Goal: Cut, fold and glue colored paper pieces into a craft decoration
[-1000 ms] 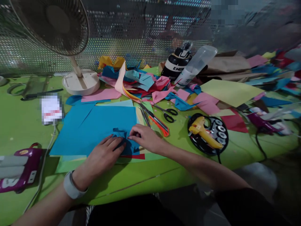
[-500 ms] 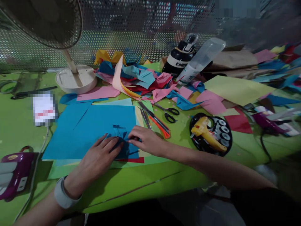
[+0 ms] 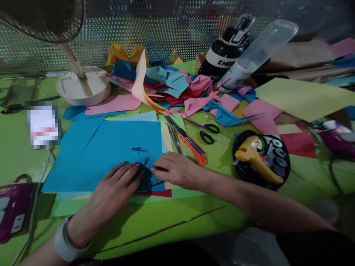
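Observation:
A large blue paper sheet lies on the green table, with a small folded blue paper piece on its near right part. My left hand lies flat on the sheet, fingers stretched toward the folded piece and pressing its left side. My right hand rests just right of it, fingers pinched together on the piece's right edge. A grey band is on my left wrist.
Orange-handled scissors and black-handled scissors lie beyond my right hand. A yellow glue gun sits on a black round tray. Coloured paper scraps, a fan base, bottles and a purple device surround.
The view has drifted closer and slightly left. Both hands stay on the folded blue piece, with the fingers shifting only a little.

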`<action>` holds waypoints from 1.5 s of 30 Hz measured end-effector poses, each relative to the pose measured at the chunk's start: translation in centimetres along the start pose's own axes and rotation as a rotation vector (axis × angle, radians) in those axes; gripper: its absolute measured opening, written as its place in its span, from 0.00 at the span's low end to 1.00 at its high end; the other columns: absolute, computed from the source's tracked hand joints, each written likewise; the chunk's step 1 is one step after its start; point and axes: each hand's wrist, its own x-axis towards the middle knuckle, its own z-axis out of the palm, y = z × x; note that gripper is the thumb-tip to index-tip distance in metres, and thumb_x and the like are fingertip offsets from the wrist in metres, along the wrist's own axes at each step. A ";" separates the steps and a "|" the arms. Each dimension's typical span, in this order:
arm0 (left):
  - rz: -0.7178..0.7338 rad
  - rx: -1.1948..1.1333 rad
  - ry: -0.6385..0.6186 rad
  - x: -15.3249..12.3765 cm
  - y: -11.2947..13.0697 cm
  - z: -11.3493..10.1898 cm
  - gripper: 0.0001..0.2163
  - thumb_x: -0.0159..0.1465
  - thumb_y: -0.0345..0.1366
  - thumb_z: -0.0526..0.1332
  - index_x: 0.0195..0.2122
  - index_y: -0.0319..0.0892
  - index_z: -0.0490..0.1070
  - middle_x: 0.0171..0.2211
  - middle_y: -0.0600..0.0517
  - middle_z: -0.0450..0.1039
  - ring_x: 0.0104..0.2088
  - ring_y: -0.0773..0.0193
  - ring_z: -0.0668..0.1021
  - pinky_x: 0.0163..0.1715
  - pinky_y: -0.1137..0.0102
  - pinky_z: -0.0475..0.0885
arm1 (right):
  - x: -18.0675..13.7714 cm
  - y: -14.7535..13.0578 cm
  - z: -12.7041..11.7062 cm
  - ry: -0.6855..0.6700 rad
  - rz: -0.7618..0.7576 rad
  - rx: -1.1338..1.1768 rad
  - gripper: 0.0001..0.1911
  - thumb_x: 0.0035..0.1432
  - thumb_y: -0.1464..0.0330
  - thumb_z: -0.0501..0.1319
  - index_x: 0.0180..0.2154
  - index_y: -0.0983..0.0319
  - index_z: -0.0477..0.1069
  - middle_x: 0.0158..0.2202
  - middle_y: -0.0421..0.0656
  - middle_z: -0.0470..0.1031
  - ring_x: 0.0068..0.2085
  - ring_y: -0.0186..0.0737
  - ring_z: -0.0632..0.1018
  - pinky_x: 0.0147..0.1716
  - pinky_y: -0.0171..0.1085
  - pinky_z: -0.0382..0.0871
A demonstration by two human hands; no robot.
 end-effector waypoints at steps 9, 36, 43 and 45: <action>-0.083 0.016 0.006 0.4 0.4 0.6 0.21 0.63 0.24 0.51 0.57 0.38 0.66 0.49 0.43 0.73 0.48 0.53 0.74 0.48 0.59 0.71 | 0.0 0.1 -0.5 -0.039 -0.040 -0.030 0.10 0.66 0.74 0.52 0.39 0.64 0.72 0.33 0.43 0.73 0.34 0.38 0.69 0.34 0.39 0.59; -0.113 -0.057 -0.085 0.8 -0.2 0.8 0.27 0.57 0.26 0.55 0.59 0.42 0.64 0.50 0.42 0.67 0.51 0.48 0.68 0.50 0.55 0.68 | 0.2 -0.3 0.4 0.015 0.104 -0.009 0.11 0.65 0.76 0.50 0.38 0.67 0.72 0.33 0.46 0.72 0.34 0.39 0.70 0.32 0.37 0.66; -0.108 -0.067 -0.083 0.8 -0.3 0.8 0.27 0.56 0.26 0.56 0.59 0.41 0.64 0.51 0.42 0.67 0.52 0.48 0.68 0.51 0.55 0.68 | -0.1 -0.2 0.3 -0.006 0.110 -0.025 0.11 0.66 0.76 0.50 0.41 0.68 0.71 0.34 0.47 0.72 0.35 0.40 0.70 0.32 0.38 0.67; -0.104 -0.069 -0.078 0.8 -0.3 0.8 0.28 0.56 0.26 0.56 0.59 0.41 0.63 0.50 0.42 0.67 0.51 0.48 0.68 0.50 0.54 0.68 | -0.2 -0.2 0.3 -0.016 0.110 -0.012 0.12 0.66 0.76 0.50 0.41 0.68 0.71 0.35 0.47 0.72 0.36 0.40 0.71 0.32 0.37 0.67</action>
